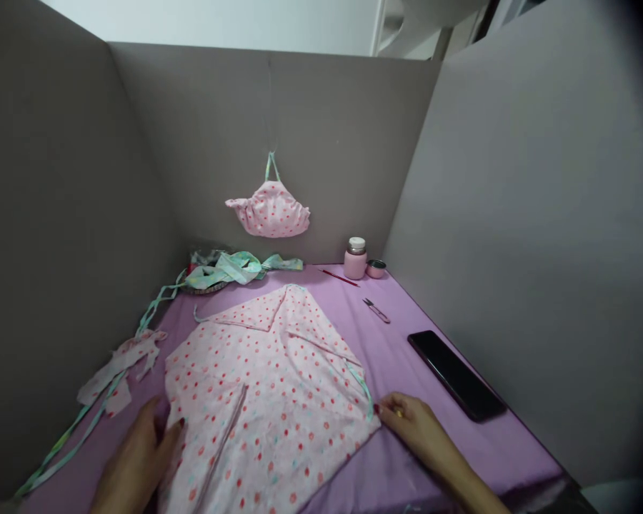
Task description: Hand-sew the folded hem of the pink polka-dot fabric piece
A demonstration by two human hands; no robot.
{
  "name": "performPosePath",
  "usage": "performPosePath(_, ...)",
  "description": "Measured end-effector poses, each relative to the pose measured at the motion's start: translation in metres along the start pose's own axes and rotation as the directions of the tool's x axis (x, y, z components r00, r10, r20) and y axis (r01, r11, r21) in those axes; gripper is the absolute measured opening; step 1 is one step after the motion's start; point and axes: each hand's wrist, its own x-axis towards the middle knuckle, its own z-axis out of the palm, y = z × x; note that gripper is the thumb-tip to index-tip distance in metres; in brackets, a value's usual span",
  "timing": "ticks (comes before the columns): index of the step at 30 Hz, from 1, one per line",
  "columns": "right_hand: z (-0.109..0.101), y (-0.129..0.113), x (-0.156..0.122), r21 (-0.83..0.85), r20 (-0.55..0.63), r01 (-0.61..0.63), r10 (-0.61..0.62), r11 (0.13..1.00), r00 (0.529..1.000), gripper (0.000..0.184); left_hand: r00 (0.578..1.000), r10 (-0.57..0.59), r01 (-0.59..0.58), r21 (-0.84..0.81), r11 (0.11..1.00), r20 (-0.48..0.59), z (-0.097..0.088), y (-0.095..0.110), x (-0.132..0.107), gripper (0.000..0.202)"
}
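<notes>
A pink dotted cloth (278, 421) lies spread on the purple table cover, with folded flaps and a pale green tie (360, 382) along its right side. My right hand (415, 421) has its fingertips pressed together at the cloth's right corner, by the tie's end. At the lower left, my left hand (139, 457) has thumb and forefinger apart, touching the cloth's left edge; nothing shows between them. Its other fingers are partly hidden. Left of the cloth are pink dotted scraps (121, 368) and long green strips (153, 314).
Grey panels (332, 143) enclose the table. A pink dotted pouch-like piece (273, 210) hangs at the back. Green patterned cloth (236, 268) lies back left. A pink jar (356, 260), red pencil (340, 278), thread snips (376, 310) and black phone (455, 375) sit on the right.
</notes>
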Motion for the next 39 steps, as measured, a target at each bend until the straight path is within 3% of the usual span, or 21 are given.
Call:
performPosePath(3, -0.010, 0.011, 0.021, 0.057, -0.074, -0.030, 0.034, 0.998, 0.997, 0.040, 0.978, 0.196, -0.178, 0.192, 0.965, -0.077, -0.010, 0.010, 0.029, 0.059)
performPosePath(6, -0.012, 0.011, 0.050, 0.015, -0.124, -0.039, 0.041, 0.999, 0.991, 0.040, 0.958, 0.286, -0.273, 0.228, 0.935, -0.025, -0.011, 0.035, 0.070, 0.048)
performPosePath(10, -0.003, -0.001, 0.084, -0.064, -0.096, -0.065, 0.058, 0.996, 0.994, 0.038, 0.963, 0.263, -0.270, 0.252, 0.930, 0.060, 0.010, 0.062, 0.126, 0.027)
performPosePath(12, 0.001, -0.006, 0.095, -0.115, -0.063, -0.085, 0.079, 0.990, 0.995, 0.038, 0.974, 0.209, -0.225, 0.272, 0.936, 0.085, 0.027, 0.066, 0.149, 0.027)
performPosePath(16, 0.006, -0.012, 0.109, -0.201, 0.032, -0.082, 0.090, 0.976, 0.995, 0.039, 0.992, 0.084, -0.109, 0.319, 0.941, 0.090, 0.051, 0.068, 0.179, 0.035)
performPosePath(19, 0.006, -0.016, 0.112, -0.230, 0.077, -0.036, 0.055, 0.973, 0.996, 0.034, 0.988, 0.046, -0.091, 0.319, 0.943, 0.145, 0.053, 0.067, 0.194, 0.036)
performPosePath(22, 0.005, -0.020, 0.113, -0.240, 0.069, 0.003, 0.014, 0.971, 0.998, 0.030, 0.967, 0.075, -0.140, 0.266, 0.954, 0.243, 0.047, 0.065, 0.201, 0.027)
performPosePath(24, 0.002, -0.022, 0.114, -0.251, 0.032, 0.007, 0.001, 0.968, 0.999, 0.029, 0.963, 0.109, -0.165, 0.222, 0.961, 0.245, 0.042, 0.063, 0.199, 0.026)
performPosePath(30, -0.013, -0.025, 0.132, -0.244, -0.146, 0.009, -0.046, 0.970, 0.988, 0.026, 0.981, 0.191, -0.194, 0.128, 0.973, 0.035, 0.040, 0.066, 0.185, 0.029)
performPosePath(35, -0.007, -0.020, 0.145, -0.117, -0.281, 0.015, -0.048, 0.993, 0.958, 0.023, 0.973, 0.209, -0.196, 0.116, 0.974, -0.103, 0.042, 0.083, 0.177, 0.030)
performPosePath(39, -0.002, -0.005, 0.124, 0.101, -0.338, 0.018, 0.017, 0.995, 0.941, 0.031, 0.950, 0.285, -0.272, 0.117, 0.955, -0.125, 0.031, 0.091, 0.136, 0.051)
